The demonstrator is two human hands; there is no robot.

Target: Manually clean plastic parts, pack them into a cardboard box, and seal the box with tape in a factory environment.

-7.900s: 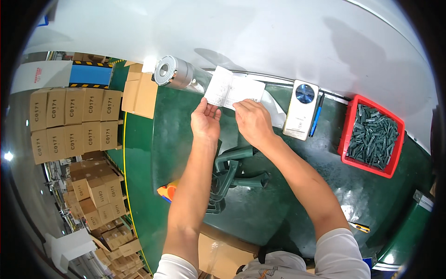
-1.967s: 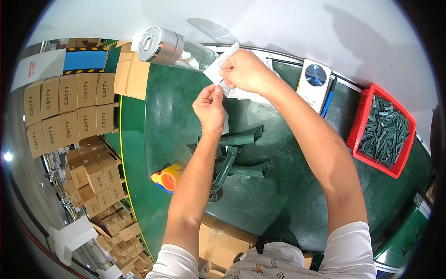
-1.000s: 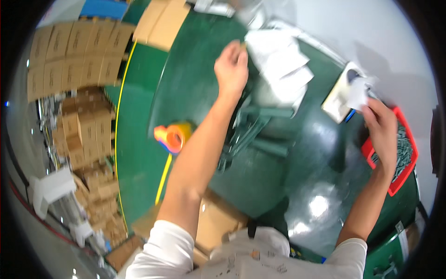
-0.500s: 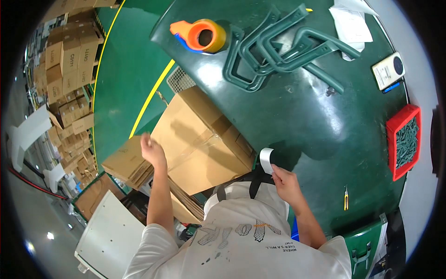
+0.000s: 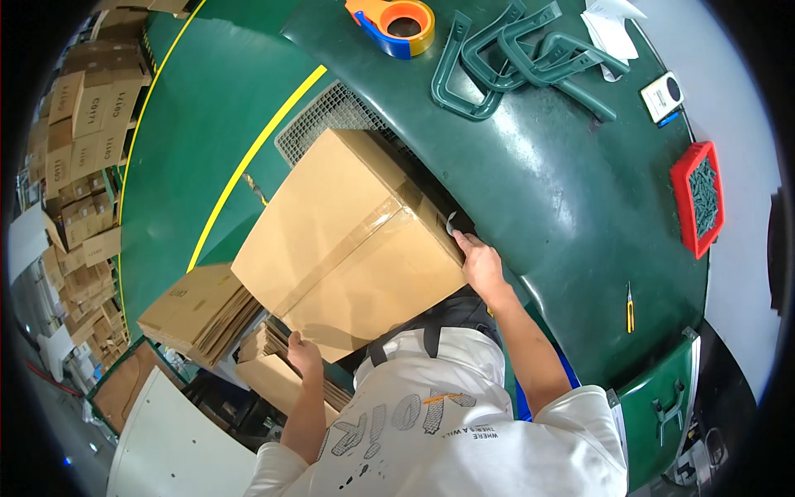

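Note:
A large closed cardboard box, with clear tape along its seam, stands in front of me beside the green table. My left hand is at its near left corner, thumb up against the cardboard, the other fingers partly hidden. My right hand is closed at the box's right side, by the table edge. Between its thumb and fingers is a small white label, curled and seen nearly edge-on. Whether the label touches the box I cannot tell.
On the green table lie an orange tape dispenser, green plastic frames, a red bin of small green parts and a yellow-handled cutter. Flattened cartons are stacked at left. A grey grated crate sits behind the box.
My right hand has brought the label from over the table left to the box's side. My left hand has come down to the box's near left corner. The whole view has shifted.

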